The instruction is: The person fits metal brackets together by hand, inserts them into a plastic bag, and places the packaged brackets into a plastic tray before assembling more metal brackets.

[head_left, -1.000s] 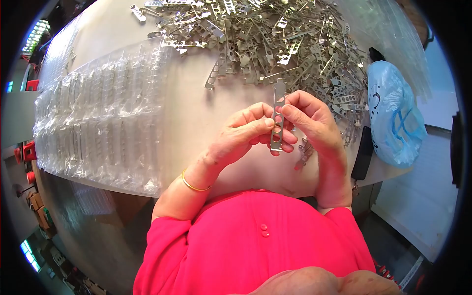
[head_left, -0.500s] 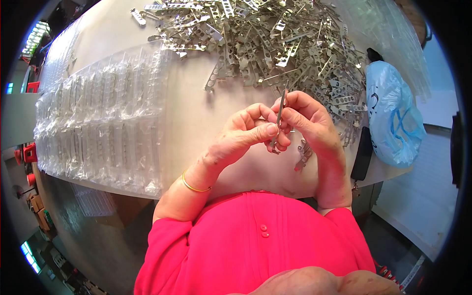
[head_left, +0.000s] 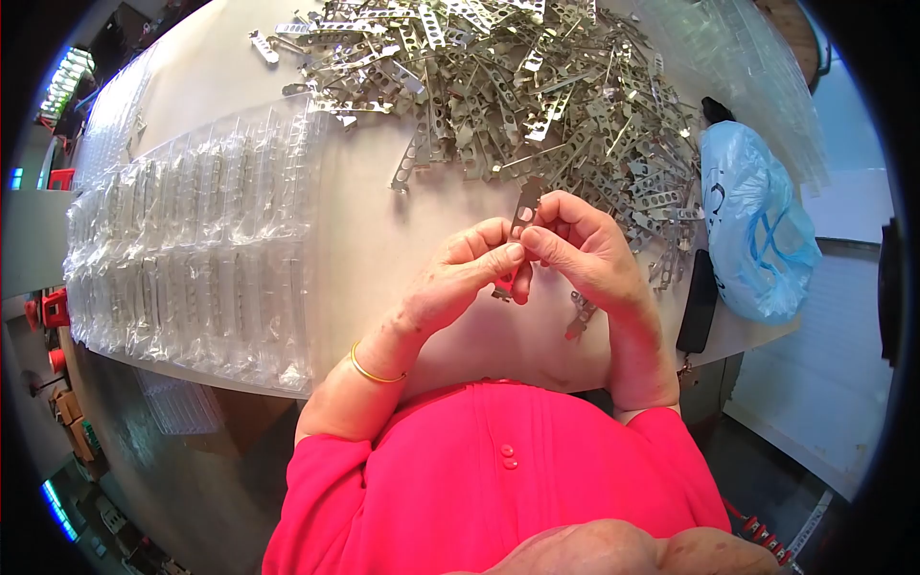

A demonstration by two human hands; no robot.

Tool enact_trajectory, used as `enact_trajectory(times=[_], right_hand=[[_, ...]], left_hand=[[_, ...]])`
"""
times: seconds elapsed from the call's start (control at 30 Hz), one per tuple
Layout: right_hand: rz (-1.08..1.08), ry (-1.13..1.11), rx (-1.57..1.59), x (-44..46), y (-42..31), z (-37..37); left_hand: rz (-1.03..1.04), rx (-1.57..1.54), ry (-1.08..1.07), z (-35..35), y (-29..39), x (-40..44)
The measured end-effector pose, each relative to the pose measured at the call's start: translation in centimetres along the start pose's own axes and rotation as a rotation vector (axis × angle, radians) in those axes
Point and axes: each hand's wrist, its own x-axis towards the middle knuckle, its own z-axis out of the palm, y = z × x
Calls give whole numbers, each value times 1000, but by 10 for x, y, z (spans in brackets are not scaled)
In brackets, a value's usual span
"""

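Note:
Between my two hands a perforated metal bracket [head_left: 526, 205] is held above the table, slanting, with its holed broad face in view. My left hand [head_left: 465, 266] pinches its lower part between thumb and fingers. The fingers and thumb of my right hand [head_left: 583, 251] close on its middle from the other side. A large heap of similar metal brackets [head_left: 517, 96] lies just beyond my hands. One loose bracket [head_left: 579, 316] rests on the table beside my right wrist.
Clear plastic trays [head_left: 192, 259] with rows of slots cover the table's left side. On the right sit a blue plastic bag [head_left: 762, 225] and a black flat object [head_left: 699, 302]. More clear plastic sheets [head_left: 752, 77] lie at the far right.
The bracket has turned from edge-on to showing its holed face. Both hands have shifted slightly left with it, still gripping it.

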Motion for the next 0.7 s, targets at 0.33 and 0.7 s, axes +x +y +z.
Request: enact_trajectory(times=[0.33, 0.7], right_hand=[[-28, 91, -182, -3, -9, 0], [-293, 452, -445, -39, -39, -12]], left_hand=[[37, -124, 141, -10, -10, 5], [121, -144, 241, -25, -17, 12]])
